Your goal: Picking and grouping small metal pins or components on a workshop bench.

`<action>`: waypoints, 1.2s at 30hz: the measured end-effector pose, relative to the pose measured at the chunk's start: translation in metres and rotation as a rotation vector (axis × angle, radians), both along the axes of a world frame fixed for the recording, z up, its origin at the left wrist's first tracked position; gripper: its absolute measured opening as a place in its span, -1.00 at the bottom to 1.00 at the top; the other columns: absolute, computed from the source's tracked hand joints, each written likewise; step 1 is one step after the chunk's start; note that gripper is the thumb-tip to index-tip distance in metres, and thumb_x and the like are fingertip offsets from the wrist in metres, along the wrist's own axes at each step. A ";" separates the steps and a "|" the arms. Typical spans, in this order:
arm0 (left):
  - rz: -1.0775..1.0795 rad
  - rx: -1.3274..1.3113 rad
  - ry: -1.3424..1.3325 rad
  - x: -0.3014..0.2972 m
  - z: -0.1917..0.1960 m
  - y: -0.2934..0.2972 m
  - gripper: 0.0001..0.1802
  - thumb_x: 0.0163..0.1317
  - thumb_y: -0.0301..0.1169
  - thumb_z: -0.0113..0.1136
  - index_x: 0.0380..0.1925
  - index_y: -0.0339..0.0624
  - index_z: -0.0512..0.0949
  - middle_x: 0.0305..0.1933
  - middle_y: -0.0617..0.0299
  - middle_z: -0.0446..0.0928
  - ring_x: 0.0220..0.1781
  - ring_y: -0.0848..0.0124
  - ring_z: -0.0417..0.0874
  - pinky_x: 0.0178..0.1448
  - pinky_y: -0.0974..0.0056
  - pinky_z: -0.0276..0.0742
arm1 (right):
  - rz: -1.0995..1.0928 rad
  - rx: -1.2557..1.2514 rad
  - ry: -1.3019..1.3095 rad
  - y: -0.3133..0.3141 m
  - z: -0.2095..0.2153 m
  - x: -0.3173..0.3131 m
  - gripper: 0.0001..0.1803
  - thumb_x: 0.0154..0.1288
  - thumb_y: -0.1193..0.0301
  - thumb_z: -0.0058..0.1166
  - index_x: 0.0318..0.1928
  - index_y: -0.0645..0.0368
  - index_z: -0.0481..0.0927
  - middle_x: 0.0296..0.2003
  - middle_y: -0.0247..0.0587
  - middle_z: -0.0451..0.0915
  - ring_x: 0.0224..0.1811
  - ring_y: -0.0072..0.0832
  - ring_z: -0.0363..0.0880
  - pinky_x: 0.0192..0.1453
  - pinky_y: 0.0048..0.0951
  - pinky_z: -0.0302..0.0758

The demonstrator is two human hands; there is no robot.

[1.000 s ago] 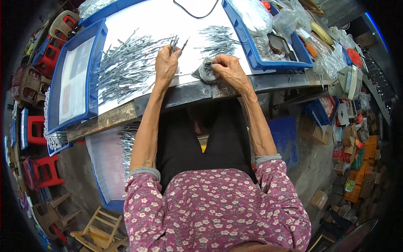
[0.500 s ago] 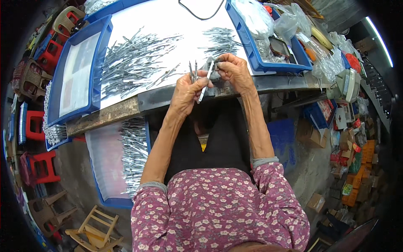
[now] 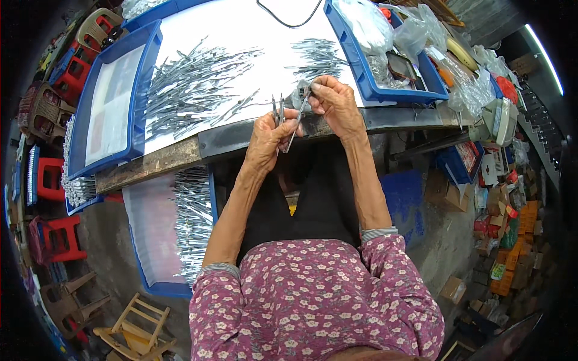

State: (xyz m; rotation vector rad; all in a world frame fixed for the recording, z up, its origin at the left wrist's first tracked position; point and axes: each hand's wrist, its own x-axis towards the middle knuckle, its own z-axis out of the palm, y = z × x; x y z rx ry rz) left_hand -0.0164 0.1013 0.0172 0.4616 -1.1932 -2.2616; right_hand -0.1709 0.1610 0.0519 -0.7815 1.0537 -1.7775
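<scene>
My left hand (image 3: pixel 266 137) is closed around several slim grey metal pieces with pointed tips (image 3: pixel 278 107), held upright at the table's near edge. Another thin metal strip (image 3: pixel 301 111) slants between both hands, its lower part in my left fingers. At its upper end, my right hand (image 3: pixel 338 105) pinches it between thumb and fingertips. Behind that strip lies a grey crumpled lump (image 3: pixel 297 95) that I cannot make out. A big loose heap of similar metal pieces (image 3: pixel 192 90) covers the table's left side, and a smaller heap (image 3: pixel 318 57) lies beyond my right hand.
Blue trays stand on the table at left (image 3: pixel 135 114) and right (image 3: pixel 385 95), the right one holding plastic bags. Below the table edge (image 3: pixel 229 143), another blue tray (image 3: pixel 162 290) contains many metal pieces. Red stools (image 3: pixel 63 239) and a wooden chair (image 3: pixel 135 328) stand at left.
The strip between my hands showed a pale broad face before and now looks darker and thinner. My left hand has shifted slightly; my right hand still pinches the upper end.
</scene>
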 end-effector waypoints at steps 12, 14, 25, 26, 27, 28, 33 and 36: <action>0.017 -0.020 -0.030 -0.001 -0.002 0.002 -0.75 0.06 -0.35 0.22 -0.33 -0.26 0.46 -0.58 0.28 0.50 -0.71 0.69 0.30 -0.67 0.60 0.10 | 0.032 0.006 -0.074 0.001 -0.007 -0.001 -0.90 0.20 0.50 -0.02 -0.32 0.31 0.46 -0.53 -0.31 0.45 -0.55 -0.65 0.38 -0.56 -0.72 0.24; -0.010 -0.046 -0.031 -0.001 -0.005 0.001 -0.76 0.05 -0.40 0.20 -0.29 -0.27 0.46 -0.56 0.28 0.50 -0.67 0.65 0.35 -0.66 0.60 0.14 | 0.031 -0.019 -0.087 0.002 -0.008 -0.002 -0.90 0.19 0.51 -0.01 -0.33 0.31 0.46 -0.53 -0.32 0.44 -0.56 -0.66 0.38 -0.56 -0.72 0.24; -0.033 -0.126 -0.067 0.001 -0.005 0.008 -0.75 0.05 -0.35 0.21 -0.32 -0.25 0.46 -0.58 0.31 0.48 -0.66 0.67 0.33 -0.64 0.60 0.11 | -0.060 0.078 0.147 0.019 -0.011 0.009 -0.91 0.19 0.51 -0.03 -0.36 0.31 0.45 -0.60 -0.36 0.42 -0.63 -0.70 0.34 -0.58 -0.73 0.23; -0.029 -0.148 -0.075 0.001 -0.005 0.009 -0.75 0.05 -0.34 0.21 -0.32 -0.25 0.46 -0.58 0.32 0.47 -0.66 0.68 0.32 -0.64 0.60 0.11 | -0.079 0.124 0.212 0.022 -0.012 0.012 -0.90 0.19 0.50 -0.03 -0.37 0.31 0.45 -0.61 -0.37 0.42 -0.63 -0.71 0.34 -0.59 -0.74 0.24; -0.031 -0.148 -0.075 0.000 -0.004 0.012 -0.75 0.05 -0.34 0.21 -0.32 -0.25 0.46 -0.58 0.32 0.47 -0.66 0.68 0.32 -0.64 0.60 0.11 | -0.102 0.119 0.225 0.025 -0.014 0.015 -0.90 0.19 0.49 -0.02 -0.37 0.30 0.44 -0.62 -0.37 0.43 -0.64 -0.72 0.35 -0.59 -0.76 0.25; -0.025 -0.131 -0.068 -0.001 -0.002 0.015 -0.78 0.05 -0.36 0.20 -0.36 -0.25 0.47 -0.59 0.33 0.47 -0.68 0.69 0.30 -0.65 0.60 0.10 | -0.104 0.120 0.225 0.026 -0.017 0.013 -0.90 0.19 0.49 -0.02 -0.37 0.30 0.44 -0.62 -0.37 0.43 -0.64 -0.72 0.35 -0.59 -0.76 0.25; -0.020 -0.137 -0.068 0.000 -0.002 0.017 -0.81 0.06 -0.38 0.19 -0.38 -0.26 0.49 -0.61 0.34 0.46 -0.70 0.69 0.28 -0.65 0.60 0.11 | -0.036 0.107 0.198 0.027 -0.015 0.009 -0.88 0.21 0.47 -0.03 -0.37 0.28 0.44 -0.61 -0.33 0.45 -0.65 -0.72 0.35 -0.61 -0.76 0.25; 0.007 -0.070 -0.068 0.005 -0.001 0.015 -0.81 0.09 -0.39 0.16 -0.32 -0.25 0.47 -0.60 0.33 0.45 -0.70 0.69 0.27 -0.65 0.60 0.11 | 0.040 0.150 0.220 0.019 -0.001 0.001 -0.88 0.22 0.46 -0.04 -0.36 0.29 0.45 -0.61 -0.32 0.45 -0.65 -0.72 0.36 -0.62 -0.75 0.25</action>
